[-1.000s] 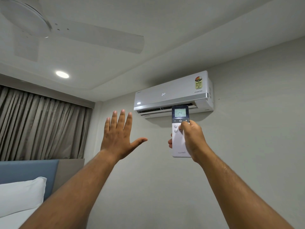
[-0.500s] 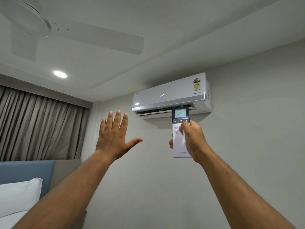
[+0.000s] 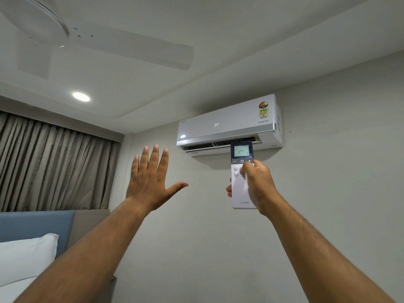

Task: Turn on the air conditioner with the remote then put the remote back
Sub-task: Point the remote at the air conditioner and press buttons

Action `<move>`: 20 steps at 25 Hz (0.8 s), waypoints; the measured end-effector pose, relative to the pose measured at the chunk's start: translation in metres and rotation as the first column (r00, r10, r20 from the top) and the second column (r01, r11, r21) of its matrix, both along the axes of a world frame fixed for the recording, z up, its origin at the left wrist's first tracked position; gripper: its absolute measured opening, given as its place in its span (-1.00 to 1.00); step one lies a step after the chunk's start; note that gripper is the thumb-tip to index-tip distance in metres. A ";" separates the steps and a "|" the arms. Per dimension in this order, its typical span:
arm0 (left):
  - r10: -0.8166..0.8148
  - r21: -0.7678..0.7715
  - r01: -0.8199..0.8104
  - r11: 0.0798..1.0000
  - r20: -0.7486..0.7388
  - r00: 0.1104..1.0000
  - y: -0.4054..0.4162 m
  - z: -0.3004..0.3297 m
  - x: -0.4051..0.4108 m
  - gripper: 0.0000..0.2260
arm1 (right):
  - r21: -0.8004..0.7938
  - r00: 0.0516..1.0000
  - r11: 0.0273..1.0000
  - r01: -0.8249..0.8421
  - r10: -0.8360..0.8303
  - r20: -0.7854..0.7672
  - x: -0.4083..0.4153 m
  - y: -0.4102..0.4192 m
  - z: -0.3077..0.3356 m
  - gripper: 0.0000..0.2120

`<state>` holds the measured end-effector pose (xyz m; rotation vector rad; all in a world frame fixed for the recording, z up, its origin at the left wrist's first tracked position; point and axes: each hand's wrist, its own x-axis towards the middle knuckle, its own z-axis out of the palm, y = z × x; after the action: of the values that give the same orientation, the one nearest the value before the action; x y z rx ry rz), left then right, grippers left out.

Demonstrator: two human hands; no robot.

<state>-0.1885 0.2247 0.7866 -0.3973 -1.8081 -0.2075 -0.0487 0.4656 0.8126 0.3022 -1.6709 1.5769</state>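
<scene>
Remote (image 3: 241, 184): light, rigid, smooth plastic; we are clamping our right hand (image 3: 259, 184) around its lower body, thumb by the buttons. Left hand (image 3: 148, 182) spreading open, empty.

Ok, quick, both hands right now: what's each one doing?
Left hand: open, fingers spread, holding nothing.
Right hand: closed on the remote, aimed at the air conditioner.
</scene>
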 end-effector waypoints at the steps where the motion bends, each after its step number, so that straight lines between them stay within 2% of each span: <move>1: 0.002 0.001 -0.002 1.000 0.004 1.000 0.000 0.000 -0.001 -0.05 | 0.000 1.000 1.000 0.000 0.000 0.003 -0.001 -0.001 0.000 -0.93; 20: -0.012 -0.011 0.013 1.000 0.037 0.999 -0.004 -0.005 -0.010 -0.03 | 0.011 1.000 1.000 0.013 -0.013 0.029 -0.017 -0.005 -0.003 -0.90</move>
<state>-0.1983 0.2208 0.7820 -0.4153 -1.8438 -0.2149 -0.0654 0.4605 0.8094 0.2748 -1.7004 1.5702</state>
